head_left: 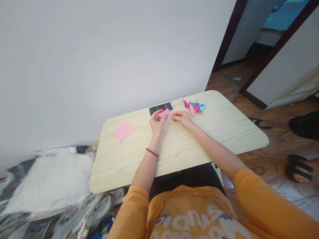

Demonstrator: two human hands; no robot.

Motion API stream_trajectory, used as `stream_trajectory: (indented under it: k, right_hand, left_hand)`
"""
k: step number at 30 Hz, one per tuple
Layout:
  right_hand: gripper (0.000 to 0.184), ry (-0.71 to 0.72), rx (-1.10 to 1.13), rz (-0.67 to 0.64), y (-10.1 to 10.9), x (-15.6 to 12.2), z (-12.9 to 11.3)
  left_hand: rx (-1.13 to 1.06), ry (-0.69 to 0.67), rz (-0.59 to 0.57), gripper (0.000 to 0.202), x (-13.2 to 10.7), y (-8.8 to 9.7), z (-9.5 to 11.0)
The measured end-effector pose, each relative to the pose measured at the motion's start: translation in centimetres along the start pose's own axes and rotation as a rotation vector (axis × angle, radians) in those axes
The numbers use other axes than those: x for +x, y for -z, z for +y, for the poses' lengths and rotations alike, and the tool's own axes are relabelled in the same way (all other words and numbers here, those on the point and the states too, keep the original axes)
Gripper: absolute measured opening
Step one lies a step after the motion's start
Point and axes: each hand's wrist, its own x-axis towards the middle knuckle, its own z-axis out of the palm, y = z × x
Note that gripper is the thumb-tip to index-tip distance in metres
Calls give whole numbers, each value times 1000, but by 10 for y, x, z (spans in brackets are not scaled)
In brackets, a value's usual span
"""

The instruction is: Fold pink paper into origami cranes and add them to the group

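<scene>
Okay, on my feed the left hand point(157, 122) is pinching a small piece of pink paper point(164, 114) between thumb and fingers, right at the middle of the table's far half. Its long axis runs roughly left to right, rising slightly rightward, with its free end pointing at the right hand point(183, 119). That hand is the nearer one to the free end, its fingers drawn together at the edge; whether they grip it, I cannot tell. Just behind sits a black smartphone point(160, 108) on a pale wood-grain table point(224, 129), pink and blue origami cranes point(193, 107) to the right, a flat square pink paper sheet point(124, 131) to the left.
</scene>
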Motion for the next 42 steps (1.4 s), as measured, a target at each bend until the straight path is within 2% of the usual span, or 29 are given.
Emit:
stream_trajectory:
  k: [4, 11, 18, 22, 31, 35, 42]
  right_hand:
    - [34, -15, -5, -10, -2, -1, 2]
    - [32, -17, 9, -38, 0, 0, 5]
    - [32, -20, -23, -52, -3, -3, 3]
    - [30, -35, -38, -62, -2, -2, 7]
    - [27, -56, -57, -110, -3, 0, 7]
    - [25, -59, -66, -136, -4, -1, 5]
    - [22, -100, 30, -170, -2, -1, 4]
  left_hand:
    - [-11, -30, -7, 41, -1, -1, 3]
    - [-53, 53, 30, 32, 2, 0, -1]
    - [-52, 47, 61, 43, 6, 5, 5]
    - [-73, 24, 107, 42, 10, 10, 9]
    - [-71, 55, 110, 36, 15, 15, 4]
    - [-58, 107, 47, 39, 20, 21, 1]
    - [-96, 199, -205, 43, 22, 30, 10]
